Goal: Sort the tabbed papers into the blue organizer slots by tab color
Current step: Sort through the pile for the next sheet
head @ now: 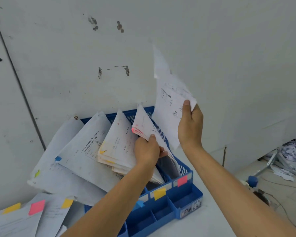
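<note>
**Markings.** The blue organizer (pixel 183 199) carried coloured labels along its front divider: a pink label (pixel 182 180) on the rightmost slot, a yellow label (pixel 159 193) next to it and a blue label (pixel 138 204) further left. A sticker (pixel 190 209) on its front right corner was too small to read. The print on the sheets was too blurred to read.

**Position.** The organizer stood at the far edge of the bench (pixel 212 194), backed against the wall panel (pixel 229 65). Its stacks fanned out leaning left. From left to right they were the green-tabbed stack (pixel 37 173), the blue-tabbed stack (pixel 58 158), the yellow-tabbed stack (pixel 102 151) and the pink-tabbed stack (pixel 135 130).

**Hands.** The left hand (pixel 146 151) gripped the pink-tabbed stack, thumb on its face and fingers curled behind, tilting it left. This left a gap open in the rightmost slot. The right hand (pixel 190 127) pinched a single sheet (pixel 171 100) near its right edge, thumb on the printed face. The sheet's long axis ran nearly upright and its lower corner hung just above the rightmost slot. Its tab colour could not be seen.

**Clearance.** Bare bench lay to the right of the organizer. Loose tabbed papers (pixel 36 207) with yellow and pink tabs lay at the near left corner. A paper heap (pixel 294 156) lay on the floor (pixel 280 194) beyond the right edge.
</note>
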